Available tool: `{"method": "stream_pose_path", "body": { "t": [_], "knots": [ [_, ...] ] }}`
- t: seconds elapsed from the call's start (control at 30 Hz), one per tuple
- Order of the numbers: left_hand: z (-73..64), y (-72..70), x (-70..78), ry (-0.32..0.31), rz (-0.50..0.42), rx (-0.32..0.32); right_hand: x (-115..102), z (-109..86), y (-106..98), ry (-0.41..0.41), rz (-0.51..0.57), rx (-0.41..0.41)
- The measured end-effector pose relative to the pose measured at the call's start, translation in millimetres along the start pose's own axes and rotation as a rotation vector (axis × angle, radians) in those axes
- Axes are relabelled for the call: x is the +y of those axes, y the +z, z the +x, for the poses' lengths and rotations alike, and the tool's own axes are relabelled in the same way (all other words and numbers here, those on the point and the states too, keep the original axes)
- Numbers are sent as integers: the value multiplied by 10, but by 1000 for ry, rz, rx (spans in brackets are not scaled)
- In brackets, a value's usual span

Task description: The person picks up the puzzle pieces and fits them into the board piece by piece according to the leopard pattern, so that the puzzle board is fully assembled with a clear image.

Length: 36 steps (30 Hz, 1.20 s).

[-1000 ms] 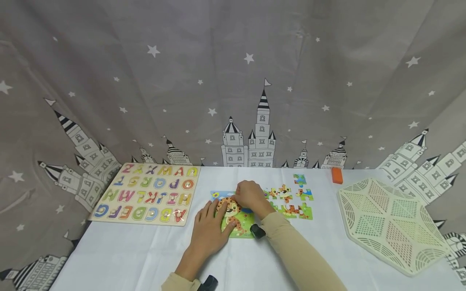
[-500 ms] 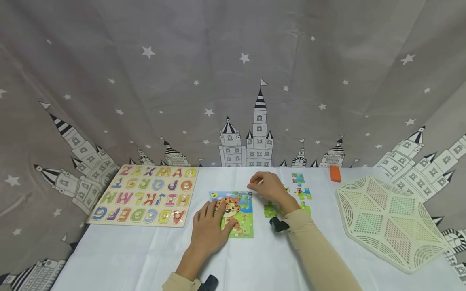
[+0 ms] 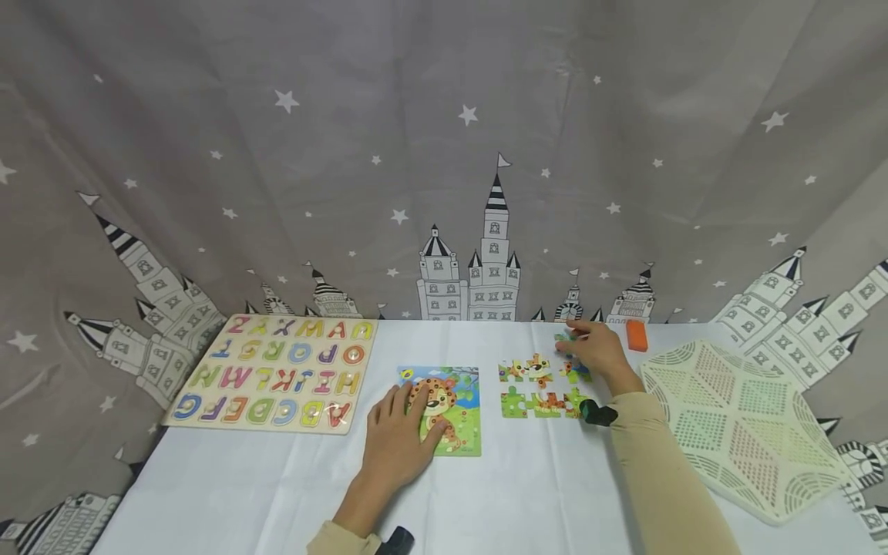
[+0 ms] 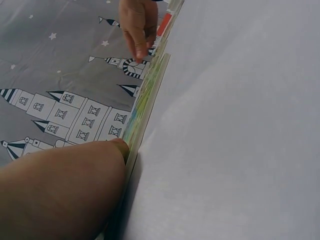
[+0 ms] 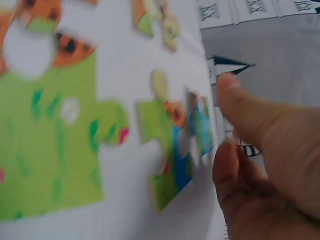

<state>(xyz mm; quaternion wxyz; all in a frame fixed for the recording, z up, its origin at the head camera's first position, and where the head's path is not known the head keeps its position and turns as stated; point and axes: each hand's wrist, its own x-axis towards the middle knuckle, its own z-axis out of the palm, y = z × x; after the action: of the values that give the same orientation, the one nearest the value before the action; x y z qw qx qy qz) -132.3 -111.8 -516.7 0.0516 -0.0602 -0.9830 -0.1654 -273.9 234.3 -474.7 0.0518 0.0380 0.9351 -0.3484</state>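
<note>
My left hand (image 3: pixel 398 435) rests flat with spread fingers on the left part of a leopard jigsaw board (image 3: pixel 461 424), whose raised edge shows in the left wrist view. My right hand (image 3: pixel 593 351) is over a blue puzzle piece (image 3: pixel 560 338) at the back right, partly covering it. In the right wrist view a gap shows between thumb and fingertips, with nothing held and the blue piece (image 5: pixel 201 122) just beyond them. Other loose pieces lie right of the board: a leopard-face piece (image 3: pixel 533 370), a green piece (image 3: pixel 513 402) and more in a lower row.
A wooden alphabet board (image 3: pixel 274 375) lies at the left. An orange block (image 3: pixel 636 336) sits at the back edge, close to my right hand. A pale hexagonal pegboard (image 3: pixel 745 428) is at the right. A grey castle-print curtain (image 3: pixel 333 92) hangs behind the table.
My right hand has lifted away from the board's upper right corner and moved right to the blue piece, uncovering the loose pieces. My left hand stays on the board.
</note>
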Motion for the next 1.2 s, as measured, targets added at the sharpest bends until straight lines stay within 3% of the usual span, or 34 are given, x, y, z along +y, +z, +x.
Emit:
{"method": "stream_pose_path", "body": {
  "t": [0.2, 0.47, 0.77, 1.0, 1.1, 1.2],
  "knots": [
    [-12, -17, -2, 7, -9, 10, 93, 1, 16, 34, -92, 24],
    [10, -36, 11, 7, 1, 9, 54, 41, 17, 85, -34, -8],
    [-22, -28, 14, 5, -12, 12, 62, 90, -6, 17, -123, -104],
    [-21, 10, 3, 3, -11, 9, 0, 50, -17, 95, -11, -13],
    [-18, 16, 1, 6, -12, 12, -43, 13, -15, 94, 12, 48],
    [-19, 15, -1, 1, -9, 8, -94, -61, 9, 61, 68, 46]
  ]
}}
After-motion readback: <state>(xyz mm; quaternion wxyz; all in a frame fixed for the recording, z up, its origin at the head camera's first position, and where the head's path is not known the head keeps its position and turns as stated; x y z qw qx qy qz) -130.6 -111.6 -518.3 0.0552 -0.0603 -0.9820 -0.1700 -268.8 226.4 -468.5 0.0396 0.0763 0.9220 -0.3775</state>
